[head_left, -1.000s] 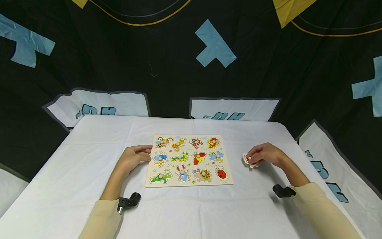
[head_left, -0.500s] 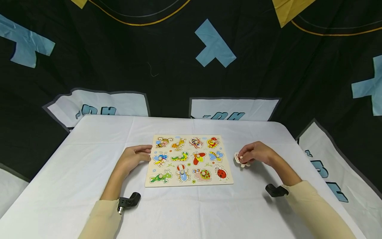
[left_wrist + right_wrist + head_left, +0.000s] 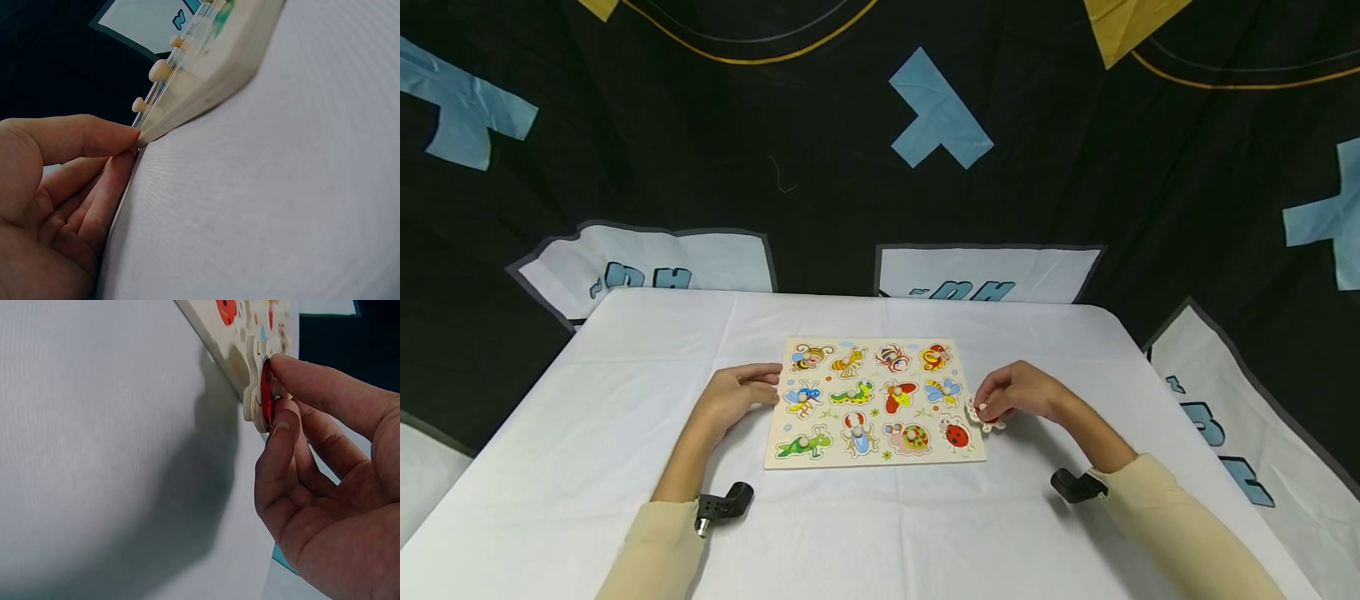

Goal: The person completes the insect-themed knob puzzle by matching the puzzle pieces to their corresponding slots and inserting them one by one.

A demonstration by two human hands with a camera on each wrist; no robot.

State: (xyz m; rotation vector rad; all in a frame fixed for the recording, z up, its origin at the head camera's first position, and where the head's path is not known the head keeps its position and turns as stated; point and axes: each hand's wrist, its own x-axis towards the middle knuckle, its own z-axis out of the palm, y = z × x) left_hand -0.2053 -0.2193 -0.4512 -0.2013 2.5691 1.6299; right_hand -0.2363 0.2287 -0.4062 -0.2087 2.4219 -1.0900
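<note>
A wooden peg puzzle board (image 3: 846, 457) with painted insects lies on the white-covered table (image 3: 820, 533). My left hand (image 3: 737, 396) touches its left edge with extended fingertips; in the left wrist view the thumb (image 3: 94, 134) meets the board's corner. My right hand (image 3: 1022, 392) pinches a red ladybug puzzle piece (image 3: 265, 394) by its knob, between thumb and fingers. The piece is tilted, close to the board's right edge, overlapping it in the head view. Near it on the board is a red ladybug picture (image 3: 956, 434) without a knob. Fingers hide part of the piece.
Several knobbed pieces, such as a grasshopper (image 3: 805, 444) and a stag beetle (image 3: 859, 437), sit in the board. A black cloth (image 3: 820, 208) with blue shapes hangs behind the table. Each wrist wears a black camera mount (image 3: 726, 502).
My right hand has moved left with the ladybug piece, from the table at the right up to the board's right edge. The left hand and board have stayed put.
</note>
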